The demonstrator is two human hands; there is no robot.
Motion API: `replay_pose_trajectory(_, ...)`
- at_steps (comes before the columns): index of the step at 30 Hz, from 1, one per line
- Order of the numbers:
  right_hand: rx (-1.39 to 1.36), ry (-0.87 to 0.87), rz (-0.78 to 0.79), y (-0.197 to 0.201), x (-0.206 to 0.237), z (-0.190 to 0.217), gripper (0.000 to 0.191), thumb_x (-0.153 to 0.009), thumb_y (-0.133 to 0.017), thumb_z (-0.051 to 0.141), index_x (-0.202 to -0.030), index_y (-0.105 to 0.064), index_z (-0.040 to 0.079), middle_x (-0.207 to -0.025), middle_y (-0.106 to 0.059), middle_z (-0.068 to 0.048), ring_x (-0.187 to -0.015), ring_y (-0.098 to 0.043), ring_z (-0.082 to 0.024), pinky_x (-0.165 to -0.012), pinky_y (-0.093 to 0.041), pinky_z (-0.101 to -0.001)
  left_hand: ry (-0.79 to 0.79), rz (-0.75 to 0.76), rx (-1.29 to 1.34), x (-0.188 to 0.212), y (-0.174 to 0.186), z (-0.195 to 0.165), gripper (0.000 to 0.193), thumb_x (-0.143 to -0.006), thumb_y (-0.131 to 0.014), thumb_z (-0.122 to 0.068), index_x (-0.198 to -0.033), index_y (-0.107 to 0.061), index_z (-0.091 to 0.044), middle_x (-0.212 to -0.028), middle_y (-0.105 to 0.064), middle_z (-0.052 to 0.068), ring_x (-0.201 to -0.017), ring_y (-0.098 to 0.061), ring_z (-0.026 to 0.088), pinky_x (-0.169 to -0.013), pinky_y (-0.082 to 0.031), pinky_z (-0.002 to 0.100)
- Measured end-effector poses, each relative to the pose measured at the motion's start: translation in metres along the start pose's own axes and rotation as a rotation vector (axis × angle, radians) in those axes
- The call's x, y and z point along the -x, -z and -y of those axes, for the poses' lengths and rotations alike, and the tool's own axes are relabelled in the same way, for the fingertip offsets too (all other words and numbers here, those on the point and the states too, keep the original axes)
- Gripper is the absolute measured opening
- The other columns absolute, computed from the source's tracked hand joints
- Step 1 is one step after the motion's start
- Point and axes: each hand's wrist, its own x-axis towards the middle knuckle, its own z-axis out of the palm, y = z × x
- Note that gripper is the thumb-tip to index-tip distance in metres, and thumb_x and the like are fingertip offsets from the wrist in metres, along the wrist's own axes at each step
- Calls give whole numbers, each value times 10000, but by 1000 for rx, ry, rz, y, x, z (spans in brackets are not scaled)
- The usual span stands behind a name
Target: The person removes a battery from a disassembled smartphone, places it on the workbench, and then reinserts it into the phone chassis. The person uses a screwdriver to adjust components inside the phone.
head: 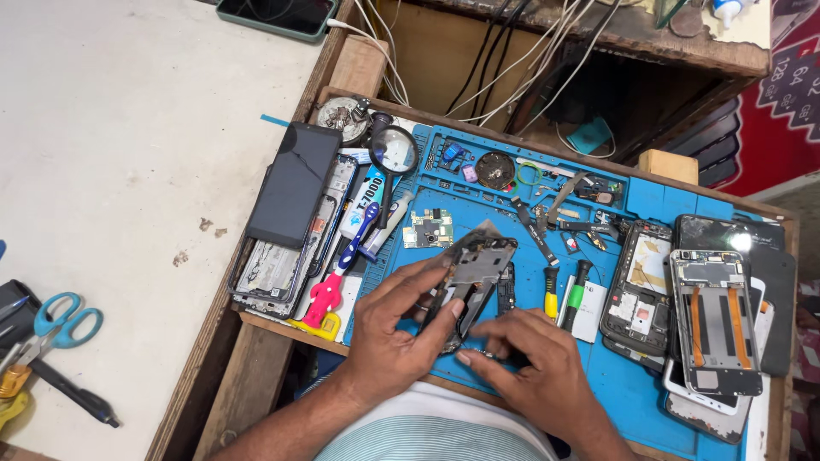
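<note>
Left hand (395,329) gripping opened phone frame (471,277), thumb and fingers clamped on its lower edge, frame tilted up off blue repair mat (636,384). Right hand (531,369) closed in a pinch at frame's bottom end, fingertips touching it; whatever is pinched too small to tell. Frame at mat centre, just above both hands. Small green circuit board (427,229) at 11 o'clock from frame, lying flat on mat. Two screwdrivers (564,294), yellow and green handled, just beside frame at 3 o'clock. Stack of gutted phones (713,320) well apart at 3 o'clock. Magnifying glass (393,154) at 11 o'clock, blue toothbrush (359,239) below it. Cracked dark phone (295,183) at 10 o'clock on pile of frames. Blue-handled scissors (64,320) far at 9 o'clock on white table (128,128).
</note>
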Motion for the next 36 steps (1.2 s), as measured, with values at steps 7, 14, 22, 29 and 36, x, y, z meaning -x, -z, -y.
replay_pose_trajectory(7, 174, 282, -114, 0, 0, 3, 183, -791, -828, 188, -919, -749, 84, -936, -764, -23, -802, -697, -188, -745, -515, -352, -64, -15, -71, -2, 5, 0, 361, -909, -761, -92, -1247, -684, 10, -1282, -716, 182, -1078, -761, 234, -857, -626, 310)
replay_pose_trajectory(14, 397, 410, -145, 15, -6, 21, 102, -797, -780, 136, -888, -742, 114, -929, -744, 19, -852, -683, -170, -809, -475, -393, -53, 95, -55, -2, 10, -6, 388, -923, -733, -88, -1288, -663, 20, -1294, -703, 192, -1122, -752, 266, -918, -616, 330)
replay_pose_trajectory(22, 683, 430, -140, 54, 1, 30, 95, -775, -776, 149, -866, -751, 162, -860, -706, 45, -882, -666, -175, -903, -409, -461, -12, 195, 9, 1, 20, -20, 382, -928, -746, -102, -1283, -660, 12, -1298, -712, 170, -1095, -757, 251, -896, -617, 323)
replay_pose_trajectory(29, 578, 358, -222, 141, 0, -48, 120, -900, -692, 78, -1017, -717, 75, -986, -711, -66, -994, -707, -210, -854, -552, -389, 174, 79, 91, -2, 44, 3, 410, -890, -772, -79, -1287, -700, -3, -1184, -720, 120, -829, -590, 108, -643, -511, 226)
replay_pose_trajectory(36, 670, 94, -313, 127, -7, -100, 97, -1096, -688, 130, -1163, -697, 60, -1026, -692, -91, -954, -689, -195, -853, -543, -329, 301, 6, 484, -15, 35, 19, 475, -900, -788, -108, -1317, -634, 60, -960, -730, 35, -753, -629, 11, -628, -531, 173)
